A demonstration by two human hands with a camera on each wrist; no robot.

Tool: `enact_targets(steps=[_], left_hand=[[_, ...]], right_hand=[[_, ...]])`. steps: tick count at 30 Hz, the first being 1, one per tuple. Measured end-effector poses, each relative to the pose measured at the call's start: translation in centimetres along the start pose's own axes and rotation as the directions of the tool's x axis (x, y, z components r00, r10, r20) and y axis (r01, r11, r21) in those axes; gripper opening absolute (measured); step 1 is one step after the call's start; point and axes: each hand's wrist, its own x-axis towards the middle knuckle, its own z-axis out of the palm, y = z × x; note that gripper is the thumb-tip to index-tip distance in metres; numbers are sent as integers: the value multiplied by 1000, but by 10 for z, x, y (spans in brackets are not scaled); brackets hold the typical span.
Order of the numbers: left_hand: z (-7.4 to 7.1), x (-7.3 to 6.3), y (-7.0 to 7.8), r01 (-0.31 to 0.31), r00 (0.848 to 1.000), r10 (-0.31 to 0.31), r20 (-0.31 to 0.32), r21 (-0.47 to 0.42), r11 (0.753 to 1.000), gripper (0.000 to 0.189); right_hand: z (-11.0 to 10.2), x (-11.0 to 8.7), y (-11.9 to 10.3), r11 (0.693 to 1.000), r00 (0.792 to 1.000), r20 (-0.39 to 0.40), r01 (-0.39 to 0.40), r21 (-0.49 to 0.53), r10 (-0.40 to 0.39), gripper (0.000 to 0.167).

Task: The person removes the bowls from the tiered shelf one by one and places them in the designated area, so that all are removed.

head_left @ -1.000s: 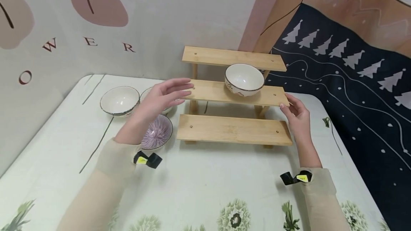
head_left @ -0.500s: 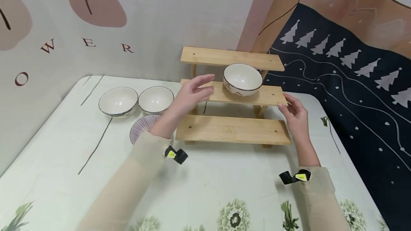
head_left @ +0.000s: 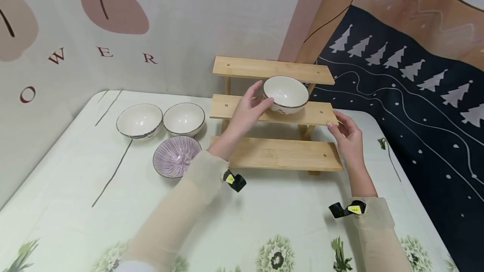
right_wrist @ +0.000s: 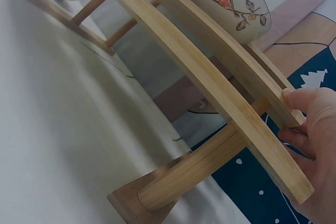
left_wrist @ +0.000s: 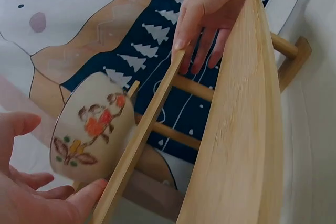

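Observation:
A white bowl with a dark rim stands on the middle tier of a three-step wooden shelf rack. Red flowers and brown leaves decorate its outside in the left wrist view. My left hand is at the bowl's left side, its thumb overlapping the rim in the head view. From the left wrist, this hand's fingers are spread around the bowl's side, with a gap at the thumb. My right hand pinches the right end of the middle board, thumb on the near edge.
Left of the rack, two white bowls stand side by side, the left one and the right one. A purple-striped bowl is in front of them. The patterned cloth covers the table, and a wall hanging borders its right side.
My left hand has moved right, from the middle board's left end to the bowl on it, uncovering the bowls at left. The right hand stays on the board's end.

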Motion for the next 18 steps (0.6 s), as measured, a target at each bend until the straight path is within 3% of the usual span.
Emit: enact_targets(steps=[5, 12, 18], left_hand=[[11, 5, 1, -5, 1000, 4, -27, -46, 999, 64], [20, 13, 3, 54, 997, -62, -52, -146, 988, 58], [24, 17, 7, 81, 992, -94, -80, -152, 985, 56]], right_hand=[[0, -1, 0, 1000, 1000, 1, 6, 3, -6, 49], [0, -1, 0, 1000, 1000, -5, 8, 19, -8, 49], [1, 0, 1, 1000, 1000, -16, 18, 15, -18, 48]])
